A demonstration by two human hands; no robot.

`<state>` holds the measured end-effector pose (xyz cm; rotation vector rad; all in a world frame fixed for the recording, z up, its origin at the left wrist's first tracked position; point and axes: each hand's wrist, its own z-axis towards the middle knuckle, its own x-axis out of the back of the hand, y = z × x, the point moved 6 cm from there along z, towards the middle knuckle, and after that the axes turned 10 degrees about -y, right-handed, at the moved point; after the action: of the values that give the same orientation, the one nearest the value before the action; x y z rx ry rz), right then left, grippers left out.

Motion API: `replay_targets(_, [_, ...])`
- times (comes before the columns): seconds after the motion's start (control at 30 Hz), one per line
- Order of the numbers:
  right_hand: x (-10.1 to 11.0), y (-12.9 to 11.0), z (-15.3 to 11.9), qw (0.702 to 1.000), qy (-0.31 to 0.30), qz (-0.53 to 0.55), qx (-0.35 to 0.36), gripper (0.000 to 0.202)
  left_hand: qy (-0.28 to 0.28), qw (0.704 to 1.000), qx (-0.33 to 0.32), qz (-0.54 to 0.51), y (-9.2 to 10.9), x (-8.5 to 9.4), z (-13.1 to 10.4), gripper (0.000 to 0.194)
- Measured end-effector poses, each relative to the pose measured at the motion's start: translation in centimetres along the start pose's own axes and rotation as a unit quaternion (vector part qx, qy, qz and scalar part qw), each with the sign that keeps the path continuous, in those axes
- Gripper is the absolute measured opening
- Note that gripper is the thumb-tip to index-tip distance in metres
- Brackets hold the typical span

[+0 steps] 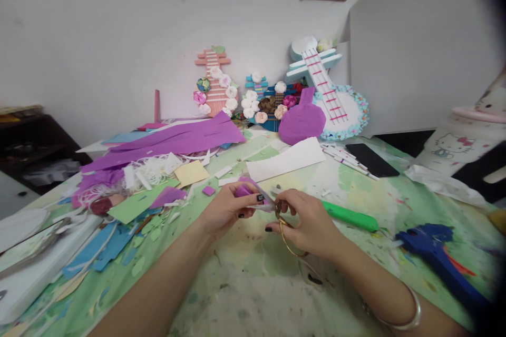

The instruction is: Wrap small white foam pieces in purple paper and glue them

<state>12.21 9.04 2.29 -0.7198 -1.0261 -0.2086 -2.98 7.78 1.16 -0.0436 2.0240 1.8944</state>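
Between the thumb and fingers of my left hand (230, 208) is a piece of purple paper (247, 188), its edges partly covered by the fingers. My right hand (306, 221) grips gold-handled scissors (285, 237), with fingers around the handle loops. The blades lie at the purple paper, close to my left fingertips; whether they are cutting into it I cannot tell. A small purple square (208, 190) lies on the table left of my left hand. Just beyond both hands is a curved strip of white paper (286, 160).
A green cutter (350, 216) and blue glue gun (429, 253) lie right, near a black phone (372, 160). Paper scraps and purple crepe paper (185, 139) cover the left. Against the wall stand flower-trimmed guitar crafts (216, 84) and a purple guitar shape (302, 121).
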Motion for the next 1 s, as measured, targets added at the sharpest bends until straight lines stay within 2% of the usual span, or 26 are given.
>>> replay_targets(0.1, [0.0,0.0,0.1,0.999,-0.015,0.034,-0.011,0.030,0.012,1.000,-0.004,-0.026,0.2,0.2,-0.1,0.014])
replay_targets(0.27, [0.2,0.0,0.3,0.995,-0.012,0.097,-0.036,0.030,0.092,0.993,-0.011,-0.076,0.1,1.5,0.0,0.011])
replay_targets(0.4, [0.5,0.6,0.2,0.984,0.017,0.157,-0.077,0.025,0.133,0.991,-0.006,-0.022,-0.1,2.3,0.2,0.019])
replay_targets(0.5, [0.5,1.2,0.3,0.974,0.025,0.197,-0.105,0.022,0.146,0.989,-0.021,0.011,-0.1,2.6,0.2,0.018])
replay_targets(0.6, [0.3,1.6,0.3,0.968,0.023,0.219,-0.123,0.020,0.131,0.991,-0.005,0.001,-0.6,2.3,0.2,0.027])
replay_targets(0.7, [0.1,1.9,0.3,0.966,0.025,0.221,-0.135,0.021,0.104,0.994,0.005,-0.030,-1.0,1.8,0.3,0.020])
replay_targets(0.8, [0.0,2.3,0.2,0.964,0.030,0.223,-0.139,0.022,0.068,0.997,-0.025,-0.033,-0.6,1.2,0.4,0.014])
replay_targets(1.0, [0.1,2.0,0.3,0.974,0.016,0.191,-0.120,0.023,0.005,0.997,-0.070,-0.024,0.4,0.3,0.3,0.022])
